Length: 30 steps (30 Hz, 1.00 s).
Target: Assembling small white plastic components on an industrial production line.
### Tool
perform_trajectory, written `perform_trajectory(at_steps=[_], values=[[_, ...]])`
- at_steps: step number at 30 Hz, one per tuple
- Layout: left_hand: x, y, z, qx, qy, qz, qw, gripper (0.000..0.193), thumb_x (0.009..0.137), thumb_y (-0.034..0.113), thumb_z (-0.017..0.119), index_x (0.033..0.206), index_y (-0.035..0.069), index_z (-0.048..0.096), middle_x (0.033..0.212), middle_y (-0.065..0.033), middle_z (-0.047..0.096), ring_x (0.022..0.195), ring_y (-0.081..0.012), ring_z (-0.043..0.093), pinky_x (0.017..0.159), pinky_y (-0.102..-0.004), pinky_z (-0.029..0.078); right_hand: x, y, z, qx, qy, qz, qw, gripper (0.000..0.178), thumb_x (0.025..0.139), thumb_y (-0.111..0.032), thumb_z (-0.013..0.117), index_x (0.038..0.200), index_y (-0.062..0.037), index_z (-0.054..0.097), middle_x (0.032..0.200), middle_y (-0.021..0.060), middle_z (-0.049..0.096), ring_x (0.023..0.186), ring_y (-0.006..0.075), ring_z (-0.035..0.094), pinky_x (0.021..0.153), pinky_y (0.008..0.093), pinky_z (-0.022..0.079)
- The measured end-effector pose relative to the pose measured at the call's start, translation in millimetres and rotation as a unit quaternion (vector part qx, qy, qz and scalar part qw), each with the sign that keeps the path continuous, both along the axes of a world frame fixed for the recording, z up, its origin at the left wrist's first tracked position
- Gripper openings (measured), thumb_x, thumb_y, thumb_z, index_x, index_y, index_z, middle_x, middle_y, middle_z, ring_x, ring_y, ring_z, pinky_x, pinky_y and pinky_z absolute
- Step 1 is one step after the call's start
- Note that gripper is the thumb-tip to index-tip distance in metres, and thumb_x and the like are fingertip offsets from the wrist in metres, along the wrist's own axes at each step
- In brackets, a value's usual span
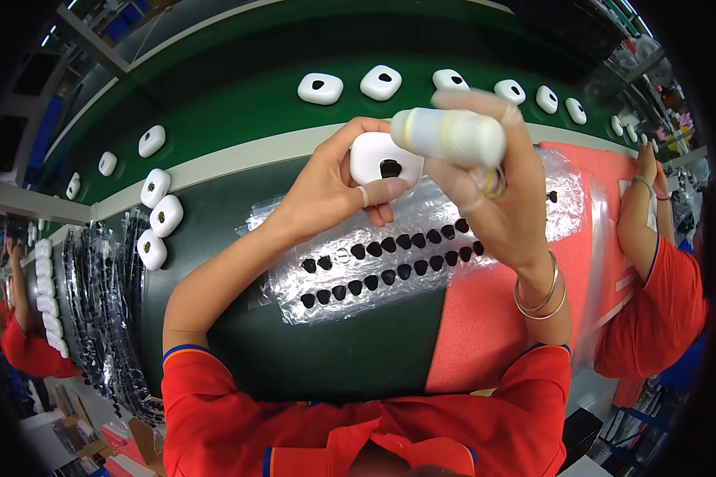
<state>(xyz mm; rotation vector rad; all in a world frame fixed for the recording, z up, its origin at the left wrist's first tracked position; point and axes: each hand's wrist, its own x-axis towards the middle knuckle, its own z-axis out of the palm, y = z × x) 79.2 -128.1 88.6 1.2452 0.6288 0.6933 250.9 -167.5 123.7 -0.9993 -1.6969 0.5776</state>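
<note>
My left hand (pixel 314 191) pinches a white case (pixel 363 159) between thumb and fingers, its black patch uncovered, over the far edge of the clear film (pixel 344 277). My right hand (pixel 501 215) is closed round a pale bottle (pixel 437 135), blurred; I can't tell whether its tip touches the case. I'd want the case held level and steady, thumb off the patch — and the bottle moved lightly.

Rows of black pieces (pixel 388 277) lie on the film beneath my hands, so a low wrist could brush them. Pink foam (pixel 481 330) covers the counter (pixel 318 358) rightward; three loose cases (pixel 165 216) sit left — near my forearm.
</note>
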Motion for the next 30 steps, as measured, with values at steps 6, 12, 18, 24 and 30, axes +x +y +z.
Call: perform_trajectory(at_steps=[6, 12, 18, 24, 30], values=[[-1, 4, -20, 0.017, 0.043, -0.005, 0.999, 0.041, 0.075, -0.002, 0.059, 0.111, 0.004, 0.039, 0.079, -0.0079, 0.055, 0.058, -0.0139, 0.059, 0.047, -0.0231, 0.049, 0, -1, -11, -0.151, -0.183, 0.049, 0.970, 0.032, 0.074, -0.014, 0.066, 0.102, -0.0054, 0.053, 0.084, 0.0082, 0.063, 0.077, 0.0167, 0.061, 0.068, 0.0274, 0.046], [-18, 45, -28, 0.308, 0.315, 0.181, 0.879, 0.049, 0.065, 0.029, 0.073, 0.103, 0.005, 0.053, 0.087, -0.0121, 0.062, 0.075, -0.0225, 0.062, 0.069, -0.0329, 0.048, 40, 17, 6, -0.159, -0.250, -0.036, 0.954, 0.036, 0.063, -0.018, 0.075, 0.091, -0.0023, 0.060, 0.076, 0.0093, 0.063, 0.068, 0.0164, 0.061, 0.064, 0.0277, 0.047], [-75, 100, -55, 0.349, 0.568, 0.314, 0.676, 0.049, 0.078, 0.038, 0.058, 0.110, 0.002, 0.052, 0.106, -0.0160, 0.056, 0.098, -0.0292, 0.052, 0.080, -0.0398, 0.044, 79, 47, -13, -0.322, -0.396, -0.093, 0.855, 0.032, 0.058, -0.021, 0.076, 0.076, 0.0019, 0.063, 0.063, 0.0134, 0.061, 0.057, 0.0197, 0.059, 0.057, 0.0311, 0.046], [-109, 116, -53, 0.386, 0.620, 0.262, 0.631, 0.049, 0.078, 0.031, 0.058, 0.120, 0.009, 0.047, 0.121, -0.0169, 0.046, 0.109, -0.0333, 0.045, 0.091, -0.0397, 0.038, 96, 50, -43, -0.252, -0.435, -0.044, 0.864, 0.031, 0.052, -0.016, 0.074, 0.072, 0.0045, 0.062, 0.065, 0.0183, 0.060, 0.059, 0.0289, 0.060, 0.060, 0.0336, 0.047], [-192, 125, -31, 0.281, 0.713, 0.278, 0.580, 0.082, 0.061, 0.022, 0.073, 0.131, 0.014, 0.032, 0.126, -0.0191, 0.041, 0.113, -0.0347, 0.043, 0.094, -0.0381, 0.038, 72, 42, -4, -0.355, -0.349, -0.053, 0.866, 0.026, 0.062, -0.011, 0.069, 0.081, 0.0046, 0.060, 0.061, 0.0080, 0.057, 0.044, 0.0116, 0.051, 0.038, 0.0241, 0.039]])
